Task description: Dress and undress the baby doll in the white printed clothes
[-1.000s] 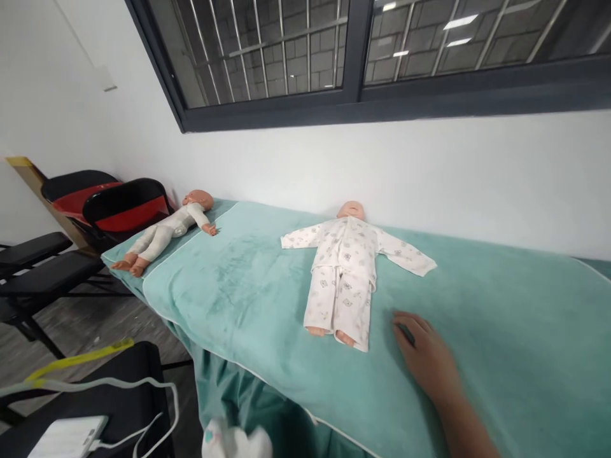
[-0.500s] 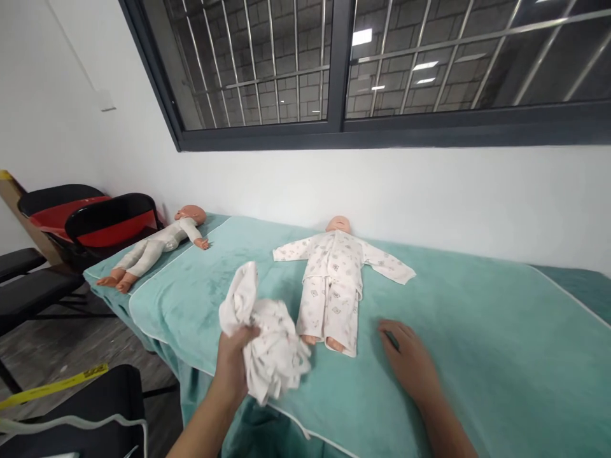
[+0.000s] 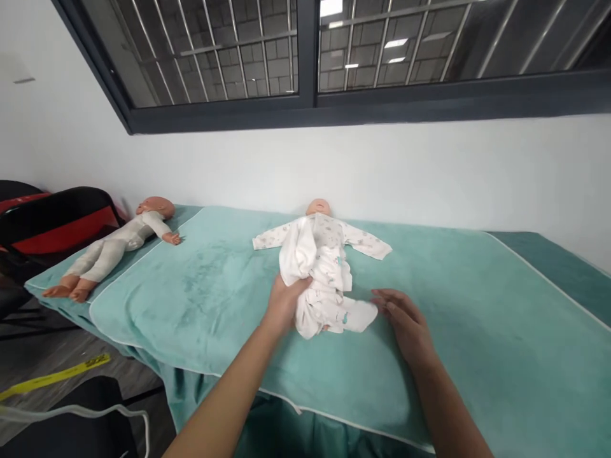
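My left hand point(image 3: 287, 299) is closed on a bunched white baby garment point(image 3: 321, 286) with small prints, held over the middle of a doll. The doll point(image 3: 319, 207) lies on its back in a white patterned long-sleeved top point(image 3: 329, 230), arms spread. The held cloth hides its legs and most of its lower body. One end of the garment, like a sleeve or leg, sticks out to the right. Beside that end is my right hand point(image 3: 403, 318), fingers stretched and slightly apart, somewhat blurred; whether it touches the cloth is unclear.
A green cloth point(image 3: 477, 331) covers the table. At its left end lies a second doll point(image 3: 121, 242) in plain white. Black and red chairs point(image 3: 67, 222) stand at the left. A yellow strap point(image 3: 57, 375) and a pale cable point(image 3: 81, 412) are near the lower left. A barred window is behind.
My left hand has carried the bunched garment forward and right over the doll, where it hangs partly loosened. My right hand has shifted up towards it. The view has turned slightly right.
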